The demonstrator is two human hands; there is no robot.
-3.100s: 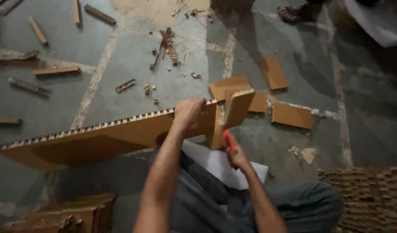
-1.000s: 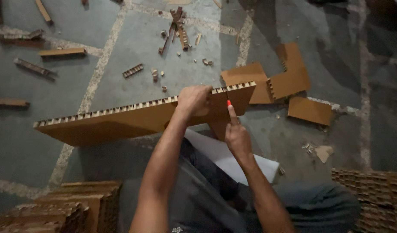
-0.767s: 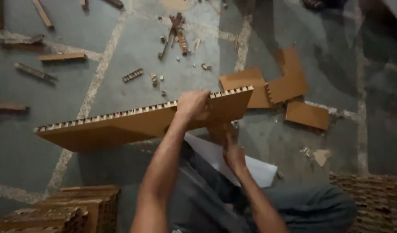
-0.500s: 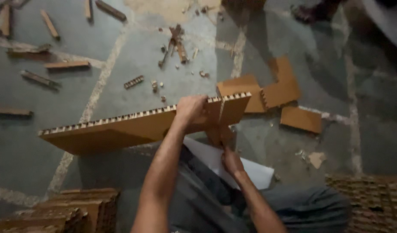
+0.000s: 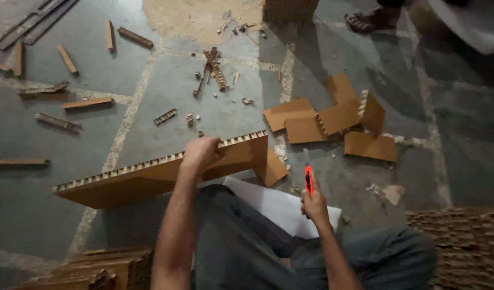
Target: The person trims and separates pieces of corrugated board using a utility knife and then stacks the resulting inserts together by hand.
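Note:
My left hand (image 5: 199, 154) grips the top edge of a long brown honeycomb cardboard panel (image 5: 123, 180), held on edge and slanting across my lap. My right hand (image 5: 314, 205) holds an orange utility knife (image 5: 308, 179), blade pointing away, off the panel's right end and apart from it. A freshly separated cardboard piece (image 5: 272, 167) lies on the floor just under the panel's right end. A white sheet (image 5: 279, 207) lies over my knees.
Cut cardboard pieces (image 5: 333, 121) lie on the floor to the right. Strips and scraps (image 5: 86, 103) are scattered at left and ahead. Stacks of honeycomb board stand at bottom left (image 5: 96, 268) and bottom right (image 5: 461, 247). Another person's sandalled foot (image 5: 370, 20) is at top.
The right hand came out from behind the panel's right end with the knife and moved right. A cut piece dropped from that end; the panel now looks shorter.

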